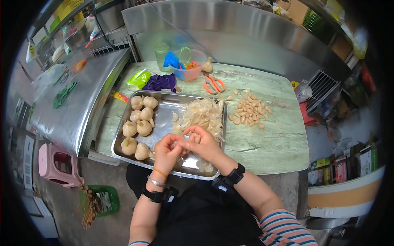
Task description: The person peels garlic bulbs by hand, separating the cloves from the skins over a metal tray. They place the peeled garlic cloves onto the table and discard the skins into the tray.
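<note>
8 garlic bulbs (144, 128), peels (201, 114) in tray (162, 111), tub (197, 75), scissors (214, 84) bhd

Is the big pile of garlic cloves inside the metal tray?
No, the big pile of garlic cloves lies on the table, to the right of the metal tray.

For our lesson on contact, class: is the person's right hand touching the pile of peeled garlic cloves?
Apart. The head view shows the right hand over the tray, whose rim and some bare tabletop separate it from the peeled cloves.
</note>
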A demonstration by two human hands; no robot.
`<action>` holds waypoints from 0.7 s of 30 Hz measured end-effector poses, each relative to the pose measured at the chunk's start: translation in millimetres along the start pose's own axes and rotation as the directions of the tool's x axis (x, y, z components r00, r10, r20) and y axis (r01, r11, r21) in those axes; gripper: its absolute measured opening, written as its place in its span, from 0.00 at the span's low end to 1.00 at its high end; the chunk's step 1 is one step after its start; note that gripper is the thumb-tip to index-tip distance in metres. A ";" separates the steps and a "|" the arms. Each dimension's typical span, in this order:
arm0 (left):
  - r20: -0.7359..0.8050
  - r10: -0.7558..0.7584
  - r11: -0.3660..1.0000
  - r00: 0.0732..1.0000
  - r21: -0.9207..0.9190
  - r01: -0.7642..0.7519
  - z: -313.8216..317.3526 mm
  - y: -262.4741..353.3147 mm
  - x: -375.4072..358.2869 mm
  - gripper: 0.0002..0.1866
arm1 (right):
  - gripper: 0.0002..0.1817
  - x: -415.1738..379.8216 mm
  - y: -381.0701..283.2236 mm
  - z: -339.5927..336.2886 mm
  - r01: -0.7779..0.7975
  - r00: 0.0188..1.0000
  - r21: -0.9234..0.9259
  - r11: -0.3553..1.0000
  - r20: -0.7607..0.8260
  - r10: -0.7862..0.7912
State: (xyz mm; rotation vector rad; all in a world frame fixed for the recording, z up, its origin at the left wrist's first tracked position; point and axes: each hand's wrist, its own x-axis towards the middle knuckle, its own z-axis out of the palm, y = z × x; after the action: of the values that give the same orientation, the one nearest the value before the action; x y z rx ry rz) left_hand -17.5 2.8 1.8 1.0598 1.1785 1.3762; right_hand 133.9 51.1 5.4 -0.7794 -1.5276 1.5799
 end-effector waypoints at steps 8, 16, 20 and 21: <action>0.027 -0.059 0.995 0.998 -0.080 0.061 -0.5 6.3 -0.9 0.04 | 0.09 -1.1 0.1 1.1 -0.060 0.998 0.200 0.978 -0.005 0.062; 0.068 0.106 0.962 0.992 0.247 -0.120 8.1 5.6 -3.7 0.03 | 0.13 -1.9 -7.2 -2.1 -0.265 0.936 0.367 0.892 -0.123 0.329; 0.068 0.126 0.968 0.990 0.210 -0.138 6.0 3.1 -6.1 0.04 | 0.13 -3.2 -5.1 -12.3 -0.350 0.933 0.592 0.725 0.153 0.326; 0.054 0.118 0.979 0.992 0.158 -0.125 6.1 2.2 -5.3 0.04 | 0.13 -2.8 -4.2 -14.5 -0.350 0.937 0.649 0.676 0.228 0.266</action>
State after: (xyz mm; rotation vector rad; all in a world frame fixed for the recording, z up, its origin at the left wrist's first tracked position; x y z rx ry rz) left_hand -11.2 -1.8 4.8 1.2891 1.2254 1.3607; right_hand 148.2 56.0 8.0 -0.5287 -0.7661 2.2805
